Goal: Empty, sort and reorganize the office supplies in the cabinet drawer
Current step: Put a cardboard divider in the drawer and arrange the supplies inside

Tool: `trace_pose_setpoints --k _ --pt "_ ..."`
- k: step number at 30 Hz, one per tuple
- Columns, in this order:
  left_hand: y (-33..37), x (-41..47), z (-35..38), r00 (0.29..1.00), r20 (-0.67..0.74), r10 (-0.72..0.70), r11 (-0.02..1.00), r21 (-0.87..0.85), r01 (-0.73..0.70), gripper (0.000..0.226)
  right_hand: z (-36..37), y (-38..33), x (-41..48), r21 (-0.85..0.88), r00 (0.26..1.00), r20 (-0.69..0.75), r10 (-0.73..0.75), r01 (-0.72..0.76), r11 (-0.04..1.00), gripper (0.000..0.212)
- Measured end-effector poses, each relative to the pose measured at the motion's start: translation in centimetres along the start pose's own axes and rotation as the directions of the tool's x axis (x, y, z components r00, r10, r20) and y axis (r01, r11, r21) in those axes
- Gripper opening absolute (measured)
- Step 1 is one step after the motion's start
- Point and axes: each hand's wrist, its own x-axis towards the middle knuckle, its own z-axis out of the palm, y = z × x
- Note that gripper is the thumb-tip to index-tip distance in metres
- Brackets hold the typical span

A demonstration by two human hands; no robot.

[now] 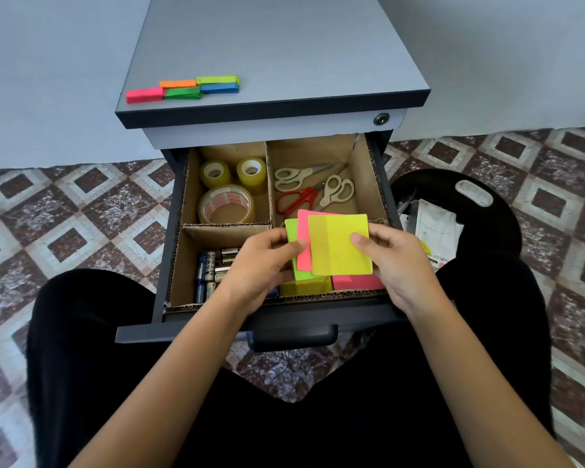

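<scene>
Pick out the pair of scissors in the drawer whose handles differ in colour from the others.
The red-handled scissors, nearest the front of the back right compartment; the pair behind it and the pair beside it have cream handles.

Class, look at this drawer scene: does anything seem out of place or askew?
Yes: the coloured flag strips lie askew on the cabinet top, outside the drawer, whereas tape, scissors and batteries sit sorted in cardboard compartments.
</scene>
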Motion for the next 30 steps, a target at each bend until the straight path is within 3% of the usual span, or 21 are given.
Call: trace_pose_setpoints --k 4,7,10,14,22,26,30 --pt "0.1 -0.2 -0.8 0.999 -0.029 0.017 1.0 0.024 -0.017 0.013 0.2 -0.2 0.0 -0.011 0.999 0.006 0.042 -0.042 0.999 0.025" --pt "0.4 -0.5 -1.6 0.995 -0.082 0.048 0.999 0.015 -0.047 0.015 0.2 -0.5 0.0 -0.11 0.998 0.011 0.064 -0.062 0.992 0.024" --pt "0.8 -0.6 -3.1 0.98 -0.182 0.083 0.996 -0.013 -0.086 0.016 -0.5 -0.8 0.1 -0.457 0.998 0.055 0.013 0.014 0.889 0.022" --pt "1.1 -0.6 -4.9 0.954 -0.28 0.104 0.994 -0.016 -0.113 0.015 -0.7 -0.4 0.7 -0.546 0.984 0.102 0.147 -0.068 0.835 0.023" --pt "1.7 -0.7 -6.2 0.935 -0.331 0.125 0.987 -0.051 -0.15 0.015 1.7 0.3 2.7 -0.775 0.949 0.166 0.268 -0.042 0.63 0.023" --pt "1.4 -0.8 -6.1 0.942 -0.313 0.123 0.989 -0.044 -0.144 0.015 3.4 1.1 3.1 -0.838 0.972 0.164 0.168 0.047 0.544 0.017" --pt "1.1 -0.7 -5.9 0.951 -0.285 0.12 0.99 -0.043 -0.138 0.016 3.6 1.7 3.2 -0.842 0.985 0.151 0.083 0.085 0.534 0.015"
